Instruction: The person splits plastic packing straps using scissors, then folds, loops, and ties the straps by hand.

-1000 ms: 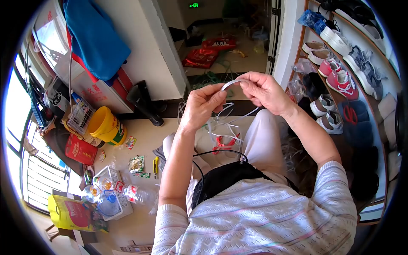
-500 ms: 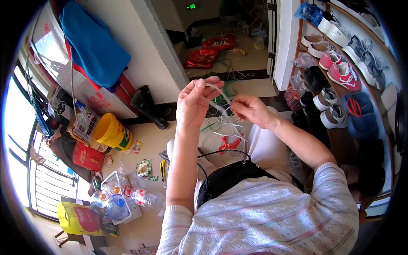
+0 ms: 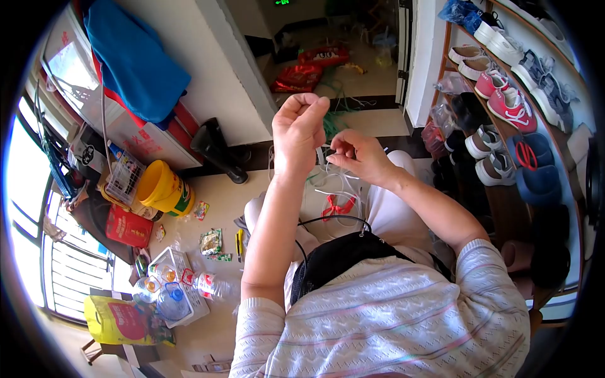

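Fig. Clothing of the seated person.
Top (image 3: 384,315): white, short-sleeved, zigzag-textured knit with thin pastel stripes; pouch (image 3: 346,258): black, at the waist, with a dark cord (image 3: 337,218); trousers (image 3: 386,211): pale, plain.

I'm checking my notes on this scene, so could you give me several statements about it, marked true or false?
1. The left hand is closed into a loose fist. True.
2. The yellow cutter lies inside the white crate. False: it lies on the floor.
3. Pale strips lie tangled between the legs. True.
4. The red sneakers are on the floor. False: they are on the rack.
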### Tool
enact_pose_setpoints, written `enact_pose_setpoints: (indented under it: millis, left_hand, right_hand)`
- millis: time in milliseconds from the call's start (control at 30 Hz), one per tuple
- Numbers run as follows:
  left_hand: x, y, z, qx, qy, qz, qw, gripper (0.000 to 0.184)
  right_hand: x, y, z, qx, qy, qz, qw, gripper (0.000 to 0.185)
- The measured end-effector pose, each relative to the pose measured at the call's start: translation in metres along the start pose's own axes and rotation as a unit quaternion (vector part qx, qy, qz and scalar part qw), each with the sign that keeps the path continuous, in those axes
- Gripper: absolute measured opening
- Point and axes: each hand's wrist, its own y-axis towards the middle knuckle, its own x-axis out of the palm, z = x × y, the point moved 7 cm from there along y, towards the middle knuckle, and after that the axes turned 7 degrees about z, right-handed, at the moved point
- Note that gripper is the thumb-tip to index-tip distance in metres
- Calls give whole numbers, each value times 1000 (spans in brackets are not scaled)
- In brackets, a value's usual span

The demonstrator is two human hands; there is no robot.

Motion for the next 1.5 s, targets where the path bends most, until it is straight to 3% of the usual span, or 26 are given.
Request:
enact_pose_setpoints:
  millis: [67,167,267,367,400,467,533,600,700,833,933,1033,1067,1100,1167,1233,1267,1300,1367,1500]
  left_hand:
    - [10,-3,4,18,20,1,1000,11]
    - [16,-2,3,18,22,-11,1000,13]
    - [19,4,-6,-21,-13,-37,999,22]
    - [26,6,-4,-34,-86,-61,994,25]
    - [24,8,-3,-29,-21,-113,993,38]
    - [19,7,-6,17,8,-92,996,48]
    - [11,2,-14,37,84,-128,987,67]
    - [1,-8,-40,-35,123,-156,979,63]
    - [-8,-27,-69,-156,117,-202,960,64]
    - [-1,-38,-78,-206,75,-210,953,55]
    - [2,-40,-79,-189,95,-185,960,46]
    - [-11,-32,-79,-169,155,-132,965,43]
    - [-17,-29,-78,-159,177,-109,965,42]
    - [-20,-28,-77,-157,190,-114,962,41]
    - [-24,-26,-76,-153,213,-123,957,40]
    - [-17,-30,-76,-180,221,-173,943,39]
    - [-11,-33,-74,-190,217,-198,937,39]
    - [-6,-37,-71,-200,215,-224,929,40]
    - [-5,-40,-60,-207,203,-245,925,33]
    - [-22,-33,-54,-186,217,-218,933,28]
  right_hand:
    - [0,1,-8,35,26,-5,999,17]
    - [-1,8,-23,28,-58,-57,996,18]
    - [0,14,-12,-66,-84,-26,994,19]
    - [0,19,6,-8,52,-44,998,18]
    - [-3,20,3,-27,31,-39,998,17]
    - [-14,22,-10,-67,-14,-29,997,17]
    - [-28,25,-10,31,70,1,997,16]
    - [-41,26,-10,118,176,42,976,17]
    - [-58,31,-2,139,244,65,958,19]
    - [-63,30,5,151,274,93,945,19]
    - [-64,27,12,151,266,101,947,19]
    - [-63,22,5,167,151,40,973,21]
    - [-65,17,2,203,-1,-16,979,24]
    - [-65,18,-9,123,-90,-33,988,25]
    - [-70,10,-48,-47,-163,28,985,18]
    - [-57,4,-96,-307,-283,24,908,19]
    - [-46,3,-102,-352,-296,-18,888,23]
    - [-38,2,-94,-382,-322,-42,865,24]
    - [-36,4,-62,-242,-350,-155,892,23]
    - [-43,-3,-57,-219,-306,-171,911,18]
